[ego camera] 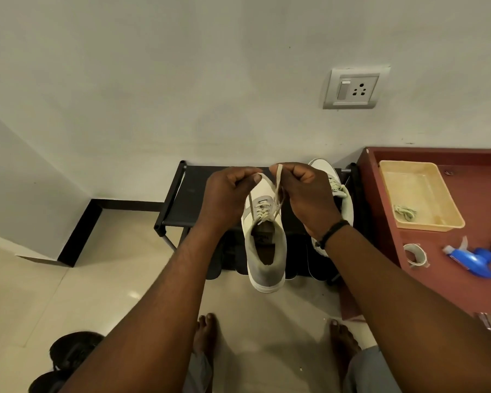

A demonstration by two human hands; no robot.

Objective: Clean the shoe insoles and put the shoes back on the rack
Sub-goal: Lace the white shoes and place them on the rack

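Note:
A white and grey sneaker [265, 251] hangs in front of the black shoe rack [187, 199], heel toward me, its insole visible inside. My left hand [227, 194] pinches one cream lace end [250, 199] and my right hand [304, 191] pinches the other lace end [278, 177], both held up above the shoe's tongue. The matching second sneaker [338, 191] lies on the rack's top shelf behind my right wrist, partly hidden by it.
A red-brown table [451, 279] on the right carries a yellow tray [420, 194] with a crumpled cloth, a tape roll [415, 255] and a blue spray bottle [474, 259]. Black sandals [68, 355] lie on the tiled floor at lower left. My bare feet stand before the rack.

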